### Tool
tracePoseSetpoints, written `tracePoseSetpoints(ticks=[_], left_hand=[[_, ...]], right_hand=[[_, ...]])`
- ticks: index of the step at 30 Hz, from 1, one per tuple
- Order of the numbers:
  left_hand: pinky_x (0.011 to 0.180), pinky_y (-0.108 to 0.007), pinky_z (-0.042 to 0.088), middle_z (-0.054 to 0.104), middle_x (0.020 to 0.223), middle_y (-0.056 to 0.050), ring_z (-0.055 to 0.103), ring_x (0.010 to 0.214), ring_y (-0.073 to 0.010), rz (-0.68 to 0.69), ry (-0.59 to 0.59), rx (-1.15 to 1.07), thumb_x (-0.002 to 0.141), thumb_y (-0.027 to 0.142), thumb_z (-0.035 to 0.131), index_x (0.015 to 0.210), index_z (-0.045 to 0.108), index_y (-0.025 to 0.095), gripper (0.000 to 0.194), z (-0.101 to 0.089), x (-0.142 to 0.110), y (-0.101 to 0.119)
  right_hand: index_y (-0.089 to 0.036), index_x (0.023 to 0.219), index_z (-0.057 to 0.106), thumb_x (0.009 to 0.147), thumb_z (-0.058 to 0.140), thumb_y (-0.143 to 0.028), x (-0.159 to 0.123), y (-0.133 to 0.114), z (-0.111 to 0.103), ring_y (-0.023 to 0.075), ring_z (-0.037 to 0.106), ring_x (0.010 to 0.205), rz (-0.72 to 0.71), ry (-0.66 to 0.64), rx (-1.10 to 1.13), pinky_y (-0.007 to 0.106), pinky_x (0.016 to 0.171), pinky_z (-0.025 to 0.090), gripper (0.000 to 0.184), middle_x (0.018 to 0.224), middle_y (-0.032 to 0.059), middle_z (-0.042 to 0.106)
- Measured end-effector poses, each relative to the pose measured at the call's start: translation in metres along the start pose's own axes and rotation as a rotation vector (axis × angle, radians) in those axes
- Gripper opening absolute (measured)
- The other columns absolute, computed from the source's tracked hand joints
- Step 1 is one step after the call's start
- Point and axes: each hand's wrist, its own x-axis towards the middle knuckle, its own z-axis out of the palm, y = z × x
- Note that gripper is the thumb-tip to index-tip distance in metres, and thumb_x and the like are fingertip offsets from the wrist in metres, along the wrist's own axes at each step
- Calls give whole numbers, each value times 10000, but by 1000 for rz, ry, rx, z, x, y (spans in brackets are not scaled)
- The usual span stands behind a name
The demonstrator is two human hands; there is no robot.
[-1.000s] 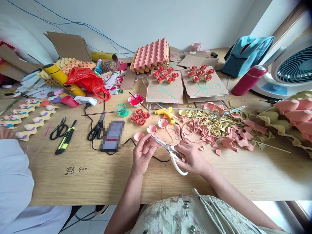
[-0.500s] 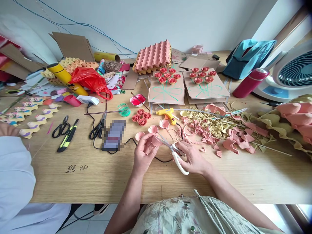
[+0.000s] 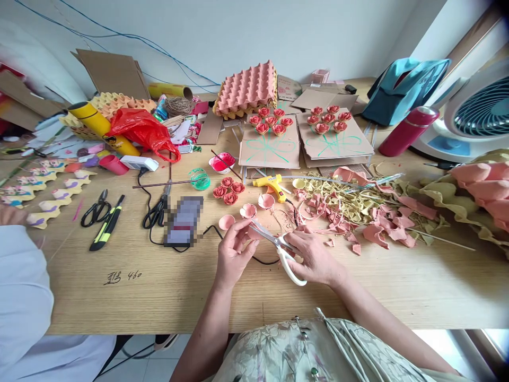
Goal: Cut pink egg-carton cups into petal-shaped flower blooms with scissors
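Between the fingers and thumb of my left hand (image 3: 234, 252) is a pink egg-carton piece (image 3: 254, 232), partly hidden by the fingers. My right hand (image 3: 316, 257) is wrapped round the handles of white-handled scissors (image 3: 292, 268), whose blades point left and reach the pink piece. Just beyond my left hand stand several pink carton cups, among them one cup (image 3: 227, 222) and another cup (image 3: 266, 201). Past them lie red-painted paper roses (image 3: 228, 191) in a small group. A yellow glue gun (image 3: 272, 185) rests on the table beyond the scissors.
Carton scraps (image 3: 358, 212) are heaped to the right, near torn egg trays (image 3: 477, 196). Flower-topped cardboard panels (image 3: 270, 154), a red paint bowl (image 3: 222, 162) and a red bottle (image 3: 409, 131) stand farther back. Leftward are black scissors (image 3: 96, 209), a cutter (image 3: 107, 225) and another person's sleeve (image 3: 24, 276).
The scissor blades look spread wider on the pink piece than before. Both hands stay in nearly the same place, and the whole view has shifted slightly.
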Motion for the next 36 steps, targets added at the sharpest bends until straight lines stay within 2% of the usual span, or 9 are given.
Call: tracePoseSetpoints(ticks=[6,13,15,19,23,28,36], left_hand=[[933,-315,601,710,1165,-84,716,1113,-222,0,10,29,829,247,766,1206,664,223,391,-2,-1,-2],[958,-344,599,705,1234,-98,704,1144,-234,30,24,29,825,241,768,1215,655,222,407,-2,-1,-1],[971,-348,593,693,1267,-98,694,1163,-234,25,20,24,835,230,758,1225,650,229,405,0,-1,1],[1019,-372,564,652,1338,-102,644,1246,-252,-10,16,5,851,227,743,1248,636,246,412,2,0,5],[963,-380,588,622,1373,-111,644,1232,-271,-109,25,-124,855,312,745,1283,601,259,454,1,-1,5],[885,-342,614,603,1416,-92,678,1177,-263,-347,-51,-350,854,394,745,1319,584,292,503,-2,-1,5],[715,-261,599,680,1266,-78,715,1062,-235,-409,-98,-473,856,423,727,1326,592,301,505,-1,1,6]], right_hand=[[-223,776,393,978,522,-354,0,-2,0,155,442,646,-28,14,25,311,714,334,272,699,-9,526],[-234,715,343,965,538,-307,1,-4,3,144,391,600,-48,87,58,302,664,338,325,628,-30,446],[-231,707,368,969,530,-311,0,-1,6,140,390,589,0,114,100,293,627,338,318,631,-27,447],[-208,759,504,969,526,-344,-2,7,10,142,458,613,192,170,237,277,580,359,252,685,0,531],[-201,749,552,934,565,-353,0,10,8,134,455,594,263,248,323,265,553,367,240,647,-10,526],[-194,773,593,917,574,-315,0,8,8,135,485,603,251,230,338,267,570,391,189,674,-2,561],[-200,760,562,912,582,-350,-1,6,9,137,481,608,243,219,352,268,573,387,214,663,-12,543]])
